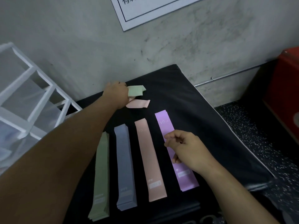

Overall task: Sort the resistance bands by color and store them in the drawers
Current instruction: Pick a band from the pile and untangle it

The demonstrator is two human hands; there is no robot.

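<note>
Four sorted stacks of flat bands lie side by side on a black mat (pixel 202 110): green (pixel 100 175), blue-grey (pixel 124 165), pink (pixel 149 159) and purple (pixel 163 123). At the mat's far edge my left hand (pixel 115 92) grips a folded green band (pixel 135 91). A folded pink band (pixel 139 103) lies just below it, and its end reaches under that hand. My right hand (pixel 186 147) rests on the middle of the purple stack with its fingers curled. Whether it pinches a band is hidden.
A white drawer unit (pixel 32 101) with translucent drawers stands at the left, beside the mat. A grey wall with a white poster (pixel 153 8) rises behind. A red box (pixel 283 88) sits at the right on a speckled black floor (pixel 258 131).
</note>
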